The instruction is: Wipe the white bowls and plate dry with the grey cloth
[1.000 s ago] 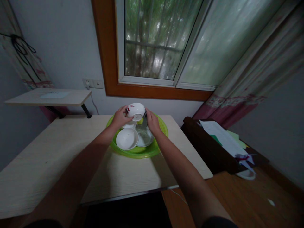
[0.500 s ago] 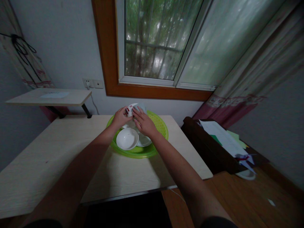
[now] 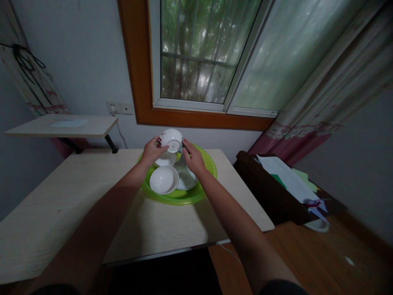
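My left hand grips a small white bowl with a red pattern, tilted so its base faces me, held above a round green basin on the wooden table. My right hand is beside the bowl, fingers curled around a greyish cloth that is mostly hidden behind the fingers. Below the hands, inside the basin, lie a white saucer at the front left, a second dish to its right and another white dish partly under the held bowl.
The light wooden table stretches left and toward me. A small raised shelf stands at the far left by a wall socket. A dark cabinet with papers is at the right, below a window and curtain.
Half a second ago my right hand covered the bowl with the cloth; it has drawn back to the right and down. The bowl has turned so its base faces me.
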Demonstrator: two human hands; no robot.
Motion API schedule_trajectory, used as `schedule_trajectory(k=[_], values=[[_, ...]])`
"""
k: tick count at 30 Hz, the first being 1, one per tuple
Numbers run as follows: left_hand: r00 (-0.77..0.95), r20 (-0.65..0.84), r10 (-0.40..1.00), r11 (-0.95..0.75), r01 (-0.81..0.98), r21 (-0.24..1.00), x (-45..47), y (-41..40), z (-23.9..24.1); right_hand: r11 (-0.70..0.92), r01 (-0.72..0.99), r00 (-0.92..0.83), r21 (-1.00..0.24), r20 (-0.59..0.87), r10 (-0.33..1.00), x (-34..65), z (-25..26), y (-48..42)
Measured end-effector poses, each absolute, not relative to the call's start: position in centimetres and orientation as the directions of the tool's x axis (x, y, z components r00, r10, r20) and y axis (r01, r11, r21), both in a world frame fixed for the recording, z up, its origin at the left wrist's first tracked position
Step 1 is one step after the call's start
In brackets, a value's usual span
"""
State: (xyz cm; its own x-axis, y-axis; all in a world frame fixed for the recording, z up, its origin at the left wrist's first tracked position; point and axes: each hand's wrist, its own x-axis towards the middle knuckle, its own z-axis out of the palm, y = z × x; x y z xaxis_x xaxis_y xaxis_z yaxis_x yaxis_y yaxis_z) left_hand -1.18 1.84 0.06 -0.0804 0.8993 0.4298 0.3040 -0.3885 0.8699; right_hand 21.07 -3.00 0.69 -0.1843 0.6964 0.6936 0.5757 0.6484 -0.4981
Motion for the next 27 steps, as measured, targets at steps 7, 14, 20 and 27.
schedule_trajectory(k=[7,14,20,27], values=[[0.056,0.549,0.834,-0.505,0.481,0.717,-0.7,1.7,-0.5,0.799,0.548,-0.46,-0.246,0.709,0.534,20.1,1.7,-4.5],[0.108,0.562,0.82,-0.534,0.501,0.681,-0.4,0.9,0.1,0.78,0.57,-0.451,-0.258,0.695,0.559,20.4,1.6,-3.9],[0.099,0.474,0.875,-0.477,0.342,0.809,-0.3,0.9,0.1,0.691,0.546,-0.245,-0.474,0.698,0.673,22.0,0.3,-1.6],[0.177,0.356,0.917,-0.385,0.173,0.907,-0.5,0.3,0.2,0.637,0.517,-0.138,-0.572,0.679,0.721,22.3,-0.4,-1.1]])
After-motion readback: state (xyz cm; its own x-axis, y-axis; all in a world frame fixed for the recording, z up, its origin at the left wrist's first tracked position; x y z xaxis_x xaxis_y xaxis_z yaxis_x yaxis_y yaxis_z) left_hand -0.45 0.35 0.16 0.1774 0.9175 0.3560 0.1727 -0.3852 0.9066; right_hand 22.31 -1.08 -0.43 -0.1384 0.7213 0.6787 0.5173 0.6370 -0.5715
